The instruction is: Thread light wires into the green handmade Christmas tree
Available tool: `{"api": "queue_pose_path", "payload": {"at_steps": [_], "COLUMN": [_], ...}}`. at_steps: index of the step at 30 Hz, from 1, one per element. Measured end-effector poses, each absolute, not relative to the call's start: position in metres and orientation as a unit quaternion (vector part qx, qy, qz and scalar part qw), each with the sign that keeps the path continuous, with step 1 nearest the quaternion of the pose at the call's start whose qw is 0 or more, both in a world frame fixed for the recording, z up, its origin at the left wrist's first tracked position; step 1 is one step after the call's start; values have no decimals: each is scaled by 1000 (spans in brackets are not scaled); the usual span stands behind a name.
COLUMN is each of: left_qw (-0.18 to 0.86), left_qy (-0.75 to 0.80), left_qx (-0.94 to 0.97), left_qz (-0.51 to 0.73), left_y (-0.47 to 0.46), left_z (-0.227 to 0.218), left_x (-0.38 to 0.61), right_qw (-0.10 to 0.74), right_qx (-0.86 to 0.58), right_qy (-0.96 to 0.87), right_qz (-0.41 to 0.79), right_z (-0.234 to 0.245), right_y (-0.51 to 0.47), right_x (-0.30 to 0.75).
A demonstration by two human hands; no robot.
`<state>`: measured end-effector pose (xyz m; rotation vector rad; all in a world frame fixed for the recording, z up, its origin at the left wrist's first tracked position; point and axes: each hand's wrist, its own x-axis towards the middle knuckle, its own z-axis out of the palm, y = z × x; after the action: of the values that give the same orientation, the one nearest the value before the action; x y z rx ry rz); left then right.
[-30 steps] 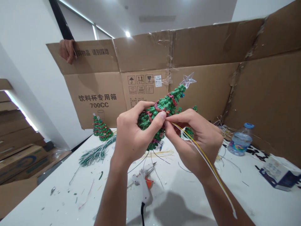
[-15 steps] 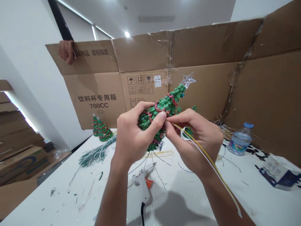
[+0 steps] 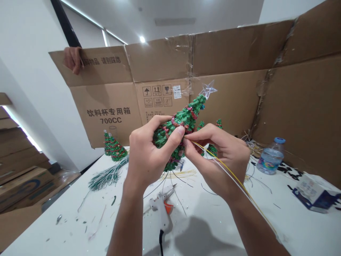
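My left hand is wrapped round a small green Christmas tree, tilted to the right, with a clear star at its tip and red garland around it. Thin dark wires hang from its base. Close against the left thumb, my right hand pinches the end of a yellow and white wire pair at the tree's side. The wires trail back over the right forearm. Where their ends meet the tree is hidden by the fingertips.
A white glue gun lies below the hands. Green-white wire bundle and small trees are at left. A water bottle and blue-white box are at right. Another person's hand grips the cardboard screen.
The whole view has shifted slightly, so the hands and tree appear a little further left. The grip on tree and wires stays the same.
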<state>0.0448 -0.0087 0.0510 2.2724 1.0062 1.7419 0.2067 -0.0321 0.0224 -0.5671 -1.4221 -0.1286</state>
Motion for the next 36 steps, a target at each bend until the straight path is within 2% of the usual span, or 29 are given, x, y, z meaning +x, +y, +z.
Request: {"api": "queue_pose_path", "payload": {"at_steps": [21, 36], "left_qw": [62, 71], "left_qy": [326, 321], "left_qx": [746, 744], "left_qz": [578, 582], "left_y": [-10, -12], "left_z": [51, 53], "left_x": [46, 44], "right_qw": [730, 721], "right_qx": [-251, -238], "right_qy": [-636, -648], "right_qz": [-12, -55], "right_z": [21, 23], "right_y": [-31, -32], "right_x": [206, 205]}}
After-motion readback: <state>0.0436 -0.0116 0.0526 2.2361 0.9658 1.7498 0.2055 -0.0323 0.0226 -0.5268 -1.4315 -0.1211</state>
